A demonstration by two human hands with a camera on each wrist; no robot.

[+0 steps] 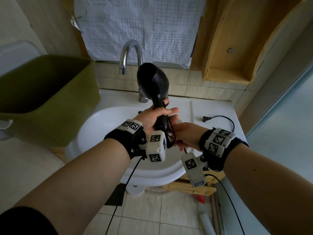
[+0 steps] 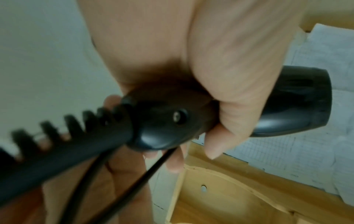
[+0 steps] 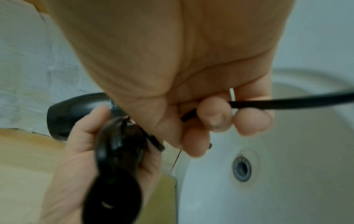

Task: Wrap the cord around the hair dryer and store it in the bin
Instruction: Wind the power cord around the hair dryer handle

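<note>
Your left hand [image 1: 153, 117] grips the hair dryer [image 1: 153, 82] upright above the sink [image 1: 105, 126], nozzle toward the faucet [image 1: 130, 56]. Only the right-wrist view shows your right hand [image 3: 191, 84] pinching the cord [image 3: 287, 103].

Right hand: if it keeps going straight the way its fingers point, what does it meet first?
Probably the hair dryer handle held by the left hand; the right hand, pinching the cord, sits right beside it. Depth unclear.

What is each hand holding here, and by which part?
The left hand grips the hair dryer by its handle. The right hand pinches the cord near the handle's base.
</note>
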